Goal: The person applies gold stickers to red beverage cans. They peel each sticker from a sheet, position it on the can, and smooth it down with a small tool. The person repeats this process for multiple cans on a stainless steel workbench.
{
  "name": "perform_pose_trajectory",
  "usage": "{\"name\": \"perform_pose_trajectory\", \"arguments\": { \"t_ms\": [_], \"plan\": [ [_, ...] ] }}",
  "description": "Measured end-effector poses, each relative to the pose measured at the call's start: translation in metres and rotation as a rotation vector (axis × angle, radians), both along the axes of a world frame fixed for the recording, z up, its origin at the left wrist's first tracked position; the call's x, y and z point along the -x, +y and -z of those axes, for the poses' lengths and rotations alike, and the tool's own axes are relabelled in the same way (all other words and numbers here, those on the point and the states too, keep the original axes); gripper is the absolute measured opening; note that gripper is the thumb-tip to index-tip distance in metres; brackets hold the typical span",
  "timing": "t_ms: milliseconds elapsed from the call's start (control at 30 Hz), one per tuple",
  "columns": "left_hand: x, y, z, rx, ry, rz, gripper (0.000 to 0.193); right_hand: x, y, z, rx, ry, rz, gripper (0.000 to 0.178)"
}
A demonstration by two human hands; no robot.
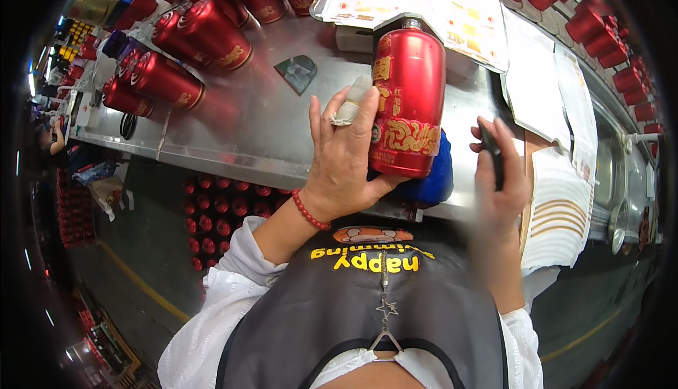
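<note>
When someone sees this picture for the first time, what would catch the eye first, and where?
Probably the glossy red bottle with gold patterns, just above the picture's centre, with the left hand against its left side. Next, perhaps, the blurred right hand to its right, holding a small dark object. More red bottles crowd the upper left.

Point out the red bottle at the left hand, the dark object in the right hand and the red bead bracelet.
Red bottle [411, 99], head view: on the middle of its side.
Dark object [498, 166], head view: on its exposed lower part.
Red bead bracelet [305, 214], head view: midway along its visible beads.
</note>
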State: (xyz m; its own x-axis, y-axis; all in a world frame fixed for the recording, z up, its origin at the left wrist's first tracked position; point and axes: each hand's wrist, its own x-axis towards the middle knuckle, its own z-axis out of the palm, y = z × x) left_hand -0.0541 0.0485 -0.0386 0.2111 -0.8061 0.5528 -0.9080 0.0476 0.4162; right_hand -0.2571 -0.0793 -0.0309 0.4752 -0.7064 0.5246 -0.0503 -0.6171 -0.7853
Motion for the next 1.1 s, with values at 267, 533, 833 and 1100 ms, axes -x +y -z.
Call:
{"name": "perform_pose_trajectory", "arguments": {
  "t_ms": [267, 533, 833, 1100],
  "plan": [
    [-0.006, 0.001, 0.015, -0.016, 0.043, 0.050, 0.108, -0.039, -0.004, 0.002, -0.306, 0.031, -0.006, 0.019],
    [-0.009, 0.005, 0.009, 0.024, -0.106, 0.080, 0.093, -0.019, 0.006, 0.011, -0.666, -0.203, -0.064, 0.020],
    [-0.001, -0.008, -0.026, -0.049, -0.427, 0.169, 0.069, -0.017, 0.003, 0.011, -0.703, -0.179, -0.081, 0.020],
    [-0.019, 0.002, 0.017, -0.061, 0.113, 0.060, 0.110, -0.045, -0.015, -0.015, -0.072, -0.012, 0.022, 0.020]
  ]
}}
